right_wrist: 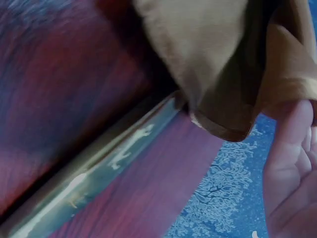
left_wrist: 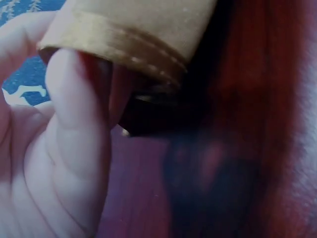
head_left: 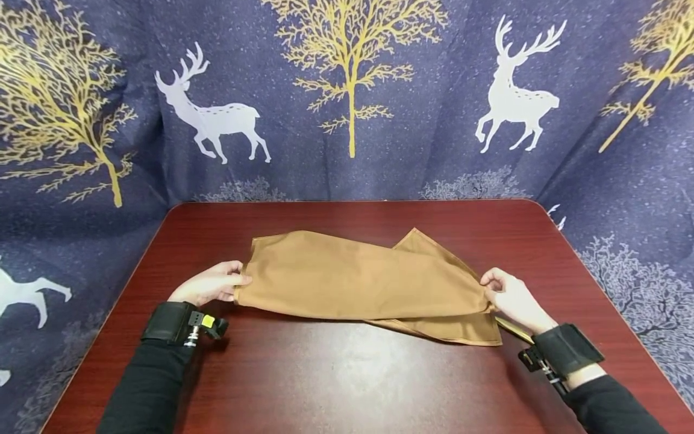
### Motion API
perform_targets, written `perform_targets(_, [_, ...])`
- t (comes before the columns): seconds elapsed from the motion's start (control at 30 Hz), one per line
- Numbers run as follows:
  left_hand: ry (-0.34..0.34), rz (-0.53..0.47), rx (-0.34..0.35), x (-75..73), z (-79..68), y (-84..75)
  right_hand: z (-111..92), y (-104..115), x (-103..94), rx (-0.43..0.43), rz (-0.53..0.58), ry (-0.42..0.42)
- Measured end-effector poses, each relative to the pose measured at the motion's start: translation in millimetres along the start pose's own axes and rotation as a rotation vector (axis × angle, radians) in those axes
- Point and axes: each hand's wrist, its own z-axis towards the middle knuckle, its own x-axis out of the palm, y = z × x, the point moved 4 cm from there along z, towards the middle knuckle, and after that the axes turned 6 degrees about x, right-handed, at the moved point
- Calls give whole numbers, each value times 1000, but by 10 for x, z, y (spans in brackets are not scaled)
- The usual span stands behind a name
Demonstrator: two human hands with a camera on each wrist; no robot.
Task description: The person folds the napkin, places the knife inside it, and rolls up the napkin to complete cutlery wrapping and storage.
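Note:
A tan-brown cloth (head_left: 352, 277) with hemmed edges stretches between both hands above the table, its upper layer lying across a lower part whose corners stick out at the back and the front right. At its left end, my left hand (head_left: 211, 283) pinches the edge between thumb and fingers; the left wrist view shows the stitched hem (left_wrist: 138, 49) in that grip. My right hand (head_left: 512, 301) pinches the right end. Close below that hand lies a long, shiny gold-coloured strip (right_wrist: 99, 168), one end of it meeting the cloth; what it is I cannot tell.
The dark red wooden table (head_left: 347, 374) has rounded back corners. Behind it and along its sides hangs a blue curtain (head_left: 303, 120) printed with white deer and yellow trees. Each wrist wears a black band (head_left: 168, 322) with a small camera mount.

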Motion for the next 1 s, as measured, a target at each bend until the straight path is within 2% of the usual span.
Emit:
perform_targets(0.1, [10, -7, -33, 8, 31, 33, 15, -22, 23, -25, -4, 55])
perform_targets(0.2, [-23, 19, -47, -11, 68, 49, 56, -11, 20, -91, -62, 87])
perform_targets(0.33, [-116, 137, -63, -54, 111, 28, 174, 29, -2, -179, -149, 83])
perform_targets(0.4, [-161, 190, -60, -66, 137, -3, 258, 56, -3, -198, -165, 87])
perform_targets(0.5, [-222, 219, -45, -83, 198, -43, 394, 114, 24, -214, -183, 118])
perform_targets(0.63, [-281, 239, -8, -114, 291, -76, 579, 179, 99, -222, -238, 172])
perform_targets(0.83, [-327, 269, 85, -99, 385, -175, 798, 224, 199, -154, -299, 250])
perform_targets(1.0, [-315, 324, 195, -46, 405, -270, 855, 218, 246, -137, -296, 219])
